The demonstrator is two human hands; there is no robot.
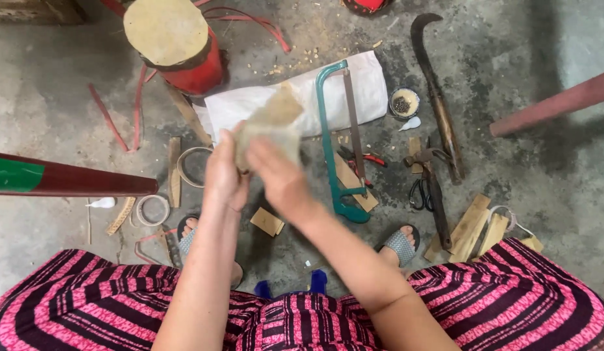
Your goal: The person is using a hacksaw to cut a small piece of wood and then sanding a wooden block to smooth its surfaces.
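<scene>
While seated on a low blue stool [318, 281], the person holds a tan, rough piece of hide or bark [271, 123] up in front of the lap. Left hand [225, 170] is clamped on its lower left edge; right hand [279, 177] is blurred, fingers laid over the piece's front, and whether it actually grips cannot be told. Risk, as a judgement: the piece could slip from a one-sided hold and drop onto the sandalled feet, or onto the green hacksaw [334, 140] just below. Counts, near to far: two sandals, several wood offcuts [470, 227], one pair of scissors [417, 194], one hammer [432, 188], two tape rolls [152, 209], one pair of red pliers [364, 158], one white sack [295, 97], one small tin of nails [403, 103], one curved billhook [435, 91], one red drum [175, 42].
</scene>
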